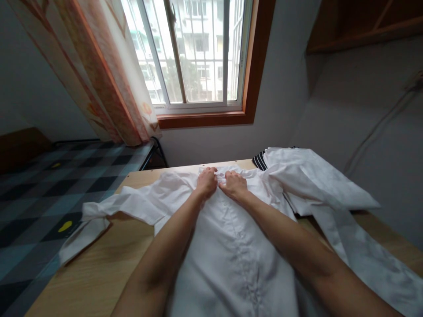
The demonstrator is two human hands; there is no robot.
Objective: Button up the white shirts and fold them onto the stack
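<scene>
A white long-sleeved shirt [214,246] lies front up on the wooden table, its buttoned placket running down the middle toward me. At the collar, my left hand [207,182] is closed on the fabric left of the neck opening. Just to its right, my right hand [234,185] pinches the other side of the collar. The fingertips are partly hidden by the hands and cloth. One sleeve stretches left and folds down over the table's edge; the other runs right, across a pile of clothes.
Folded white clothes [317,176] with a black-and-white striped piece [259,161] are stacked at the table's back right. The wooden table [132,237] adjoins a checked bed [26,211] on the left. Behind are a window [198,57], a curtain [109,75] and a wall.
</scene>
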